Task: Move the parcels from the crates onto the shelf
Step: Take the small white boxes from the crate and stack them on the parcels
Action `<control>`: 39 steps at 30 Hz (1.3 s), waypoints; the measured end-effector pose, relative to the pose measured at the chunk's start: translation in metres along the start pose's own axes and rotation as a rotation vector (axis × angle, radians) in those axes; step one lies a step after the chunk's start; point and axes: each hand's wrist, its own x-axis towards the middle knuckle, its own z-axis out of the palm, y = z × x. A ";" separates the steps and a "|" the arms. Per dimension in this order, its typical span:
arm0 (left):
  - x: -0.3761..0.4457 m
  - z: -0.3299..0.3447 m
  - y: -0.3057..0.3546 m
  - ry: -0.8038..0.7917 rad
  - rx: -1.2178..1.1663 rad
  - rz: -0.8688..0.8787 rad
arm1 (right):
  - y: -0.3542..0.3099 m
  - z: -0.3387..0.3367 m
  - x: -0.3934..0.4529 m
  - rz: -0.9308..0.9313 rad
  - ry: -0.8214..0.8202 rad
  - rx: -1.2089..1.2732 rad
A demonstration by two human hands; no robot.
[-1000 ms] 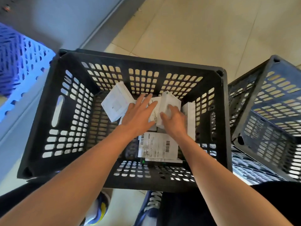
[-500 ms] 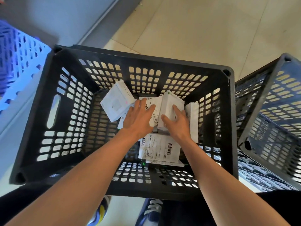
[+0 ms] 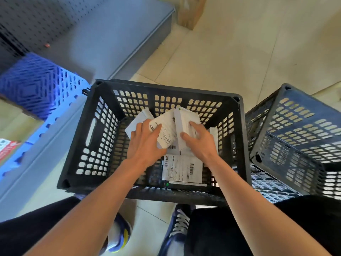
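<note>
A black slotted crate [image 3: 88, 137] stands on the floor in front of me with several white parcels inside. My left hand [image 3: 144, 143] grips a white parcel with a printed label [image 3: 167, 132], thumb on its top. My right hand [image 3: 200, 143] grips a white box [image 3: 185, 124] beside it, fingers curled round its side. Both parcels are tilted up off the pile. A flat labelled parcel [image 3: 181, 169] lies on the crate floor near my wrists. Another white parcel [image 3: 136, 122] leans at the back left, partly behind my left hand.
A second dark crate [image 3: 299, 137] stands tilted at the right. A grey metal shelf [image 3: 114, 37] runs along the left, with a blue plastic crate [image 3: 35, 85] on it. A brown cardboard box [image 3: 190, 12] sits on the tiled floor at the back. My shoes are below the crate.
Both hands have closed on their parcels and raised them off the pile. The view has tilted up, so the shelf and the cardboard box now show.
</note>
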 end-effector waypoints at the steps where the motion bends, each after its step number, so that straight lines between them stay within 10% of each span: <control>1: -0.006 -0.008 -0.001 0.017 0.006 -0.012 | -0.006 -0.004 -0.006 -0.023 -0.008 -0.001; 20: -0.119 -0.161 -0.037 0.441 -0.098 -0.178 | -0.209 -0.075 -0.112 -0.511 0.044 -0.244; 39: -0.231 -0.258 -0.142 0.694 0.001 -0.459 | -0.335 0.022 -0.174 -0.784 -0.086 -0.041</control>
